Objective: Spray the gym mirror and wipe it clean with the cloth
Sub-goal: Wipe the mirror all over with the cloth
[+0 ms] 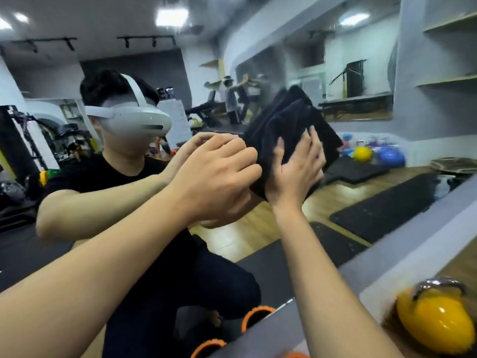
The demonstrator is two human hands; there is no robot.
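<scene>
The gym mirror [260, 228] fills most of the view and reflects me, wearing a white headset and a black shirt. A bunched black cloth [289, 122] lies against the glass at chest height. My right hand [296, 171] presses on its lower part with spread, straight fingers. My left hand [219, 177] sits at the cloth's left edge with curled fingers that seem to grip the fabric there. No spray bottle is in view.
A grey ledge [402, 251] runs along the mirror's lower right edge. A yellow kettlebell [436, 321] stands at the bottom right. Orange-rimmed round objects [255, 316] lie low by the glass. Black floor mats and coloured balls show in the reflection.
</scene>
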